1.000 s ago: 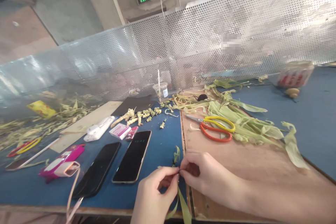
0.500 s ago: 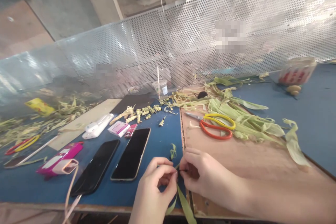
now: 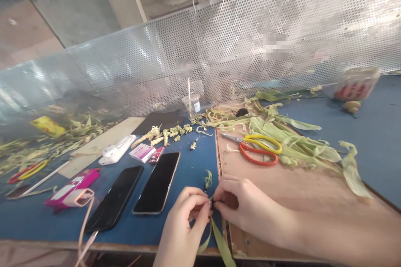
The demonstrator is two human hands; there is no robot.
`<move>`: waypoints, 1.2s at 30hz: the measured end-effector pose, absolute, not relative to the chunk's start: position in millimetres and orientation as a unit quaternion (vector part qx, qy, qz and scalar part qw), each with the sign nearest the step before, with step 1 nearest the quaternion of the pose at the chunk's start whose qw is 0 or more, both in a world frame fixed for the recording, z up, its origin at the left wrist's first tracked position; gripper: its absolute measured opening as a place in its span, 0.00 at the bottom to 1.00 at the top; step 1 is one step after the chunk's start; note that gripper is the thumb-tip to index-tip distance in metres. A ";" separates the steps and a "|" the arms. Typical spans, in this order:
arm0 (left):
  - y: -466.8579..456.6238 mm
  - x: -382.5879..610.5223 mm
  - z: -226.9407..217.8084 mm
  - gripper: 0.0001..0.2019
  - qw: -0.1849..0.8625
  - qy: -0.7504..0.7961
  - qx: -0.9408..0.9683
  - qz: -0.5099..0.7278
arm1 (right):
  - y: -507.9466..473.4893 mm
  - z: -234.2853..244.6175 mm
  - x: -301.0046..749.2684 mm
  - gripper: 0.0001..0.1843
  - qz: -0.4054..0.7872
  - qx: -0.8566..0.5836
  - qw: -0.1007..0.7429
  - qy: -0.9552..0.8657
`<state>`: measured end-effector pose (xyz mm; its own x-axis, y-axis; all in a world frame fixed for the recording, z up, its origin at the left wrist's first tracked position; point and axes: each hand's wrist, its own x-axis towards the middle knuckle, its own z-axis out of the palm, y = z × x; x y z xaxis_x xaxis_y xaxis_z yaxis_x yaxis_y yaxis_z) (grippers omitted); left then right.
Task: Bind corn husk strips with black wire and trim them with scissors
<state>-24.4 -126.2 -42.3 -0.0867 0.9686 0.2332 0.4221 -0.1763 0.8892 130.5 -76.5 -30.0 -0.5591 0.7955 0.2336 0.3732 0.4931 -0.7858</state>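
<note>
Table (image 3: 191,171): blue, brown board (image 3: 282,194) at right. Bare room on board, front of scissors (image 3: 260,150); more on blue, right of phone (image 3: 158,183). Right hand (image 3: 247,200): over board's left edge, forearm in from right. Left hand (image 3: 183,221): above table's front edge, fingers curled. Both thumb-and-finger pairs pinching leaf strip (image 3: 222,242) near front edge; strip slim, green, looped far end, dark bit below loop, two flat tails toward edge.

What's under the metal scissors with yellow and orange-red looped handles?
A flat tan wooden board shows under and around the scissors; limp pale-green leaf strips show close beside the handles. Anything directly beneath the blades and handles is covered.
</note>
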 end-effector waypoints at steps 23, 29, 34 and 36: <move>-128.1 -26.3 -41.7 0.09 0.283 0.570 0.633 0.440 | -75.8 -30.7 133.1 0.03 0.358 -0.362 0.293 -0.809; -130.6 -23.2 -34.7 0.08 0.275 0.552 0.651 0.443 | -75.4 -31.1 132.6 0.04 0.349 -0.372 0.291 -0.809; -128.8 -23.9 -37.1 0.06 0.286 0.550 0.653 0.436 | -76.2 -30.1 131.9 0.04 0.349 -0.381 0.289 -0.806; -128.0 -24.9 -38.9 0.06 0.288 0.553 0.652 0.432 | -77.0 -29.7 132.0 0.04 0.350 -0.382 0.286 -0.806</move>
